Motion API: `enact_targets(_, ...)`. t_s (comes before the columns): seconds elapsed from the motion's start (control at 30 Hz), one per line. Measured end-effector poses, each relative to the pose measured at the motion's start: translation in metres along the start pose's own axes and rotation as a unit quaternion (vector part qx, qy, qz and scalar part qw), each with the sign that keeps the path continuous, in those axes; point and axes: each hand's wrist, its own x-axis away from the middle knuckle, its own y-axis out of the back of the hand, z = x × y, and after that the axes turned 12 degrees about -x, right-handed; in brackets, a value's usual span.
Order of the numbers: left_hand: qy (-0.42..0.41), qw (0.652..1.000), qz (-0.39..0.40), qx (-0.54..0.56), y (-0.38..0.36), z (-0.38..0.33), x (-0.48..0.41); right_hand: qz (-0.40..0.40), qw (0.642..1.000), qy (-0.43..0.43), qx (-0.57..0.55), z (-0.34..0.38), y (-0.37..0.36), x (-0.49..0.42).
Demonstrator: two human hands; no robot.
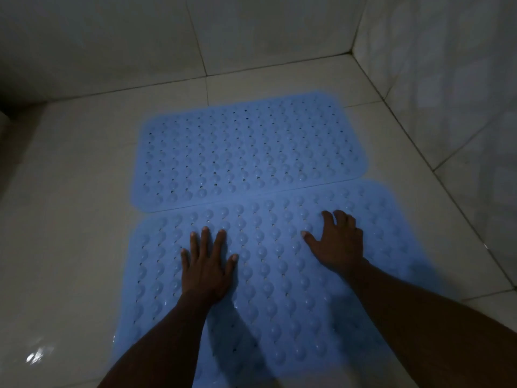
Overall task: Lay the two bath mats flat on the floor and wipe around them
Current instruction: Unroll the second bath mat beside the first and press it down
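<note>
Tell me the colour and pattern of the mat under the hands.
The mat is light blue with rows of round bumps and small holes; head view.

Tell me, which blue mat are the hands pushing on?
The near mat, the one closest to the person. The left hand and the right hand both rest on it. The far mat has no hand on it.

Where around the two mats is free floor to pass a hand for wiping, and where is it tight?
Widest: the floor left of both mats. A band lies between the far mat and the back wall. Between the near mat and the right wall it is narrower. No gap between the mats.
</note>
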Motion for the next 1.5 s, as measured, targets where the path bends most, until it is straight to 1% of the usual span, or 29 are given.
enact_targets(0.1,-0.028,0.999,-0.025,0.005,0.007,-0.019,-0.011,-0.028,0.999,0.016,-0.005,-0.013,0.004,-0.012)
enact_targets(0.37,-0.1,0.99,-0.085,0.047,0.04,-0.113,-0.072,-0.043,0.999,0.003,-0.01,-0.041,0.015,-0.066)
enact_targets(0.47,-0.124,0.985,-0.098,0.067,0.046,-0.153,-0.095,-0.105,0.994,0.015,-0.009,-0.043,0.008,-0.089)
enact_targets(0.57,-0.13,0.985,-0.096,0.067,0.034,-0.181,-0.111,-0.122,0.992,0.007,-0.01,-0.043,-0.005,-0.104)
enact_targets(0.7,-0.115,0.989,-0.098,0.007,0.015,-0.188,-0.114,-0.143,0.99,0.002,0.019,-0.046,-0.021,-0.103)
enact_targets(0.83,-0.121,0.989,-0.088,-0.015,0.022,-0.188,-0.114,-0.126,0.992,-0.004,0.021,-0.041,-0.015,-0.103)
enact_targets(0.93,-0.119,0.99,-0.063,-0.031,0.027,-0.185,-0.117,-0.106,0.994,-0.016,0.018,-0.036,-0.013,-0.106)
enact_targets(1.07,-0.118,0.992,-0.037,-0.038,0.032,-0.184,-0.118,-0.076,0.997,-0.022,0.023,-0.038,-0.011,-0.107)
enact_targets(1.2,-0.124,0.991,-0.012,-0.047,0.037,-0.184,-0.116,-0.071,0.997,-0.024,0.026,-0.039,-0.009,-0.107)
enact_targets(1.33,-0.126,0.991,-0.009,-0.044,0.04,-0.185,-0.116,-0.063,0.997,-0.024,0.029,-0.038,-0.009,-0.107)
enact_targets(1.5,-0.123,0.991,0.0,-0.057,0.041,-0.184,-0.115,-0.081,0.996,-0.008,0.021,-0.04,-0.012,-0.106)
